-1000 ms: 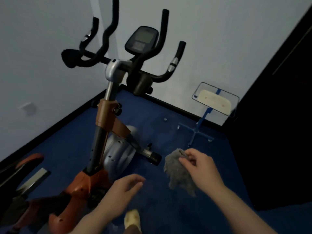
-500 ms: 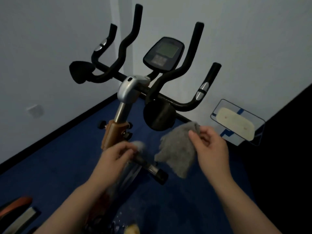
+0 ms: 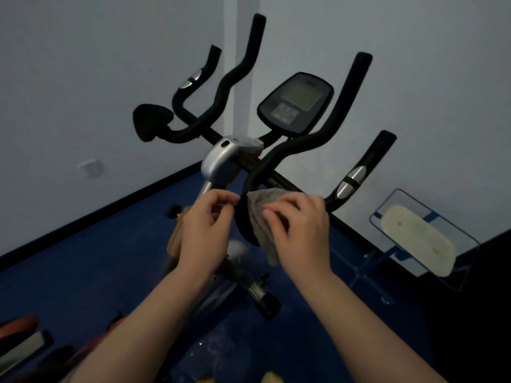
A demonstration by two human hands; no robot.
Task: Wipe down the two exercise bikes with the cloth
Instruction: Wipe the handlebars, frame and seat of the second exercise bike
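An exercise bike stands in the room's corner, with black handlebars (image 3: 343, 106), a console (image 3: 296, 103) and a silver stem (image 3: 221, 161). A grey cloth (image 3: 261, 208) lies over a round black elbow pad (image 3: 243, 225) on the right handlebar. My right hand (image 3: 300, 233) holds the cloth against the pad with curled fingers. At the pad's left rim, my left hand (image 3: 204, 230) pinches the edge between thumb and forefinger. The bike's orange frame (image 3: 177, 239) is mostly hidden behind my left hand.
Orange and black parts of a second machine (image 3: 19, 338) show at the lower left edge. A blue stand with a clear tray (image 3: 414, 236) sits by the right wall. A dark door (image 3: 486, 299) fills the right side. Blue carpet (image 3: 83, 272) covers the floor.
Both hands rose from near the floor to the handlebar. The right hand brought the cloth onto the elbow pad, and the left hand reached the pad's rim. The view moved closer.
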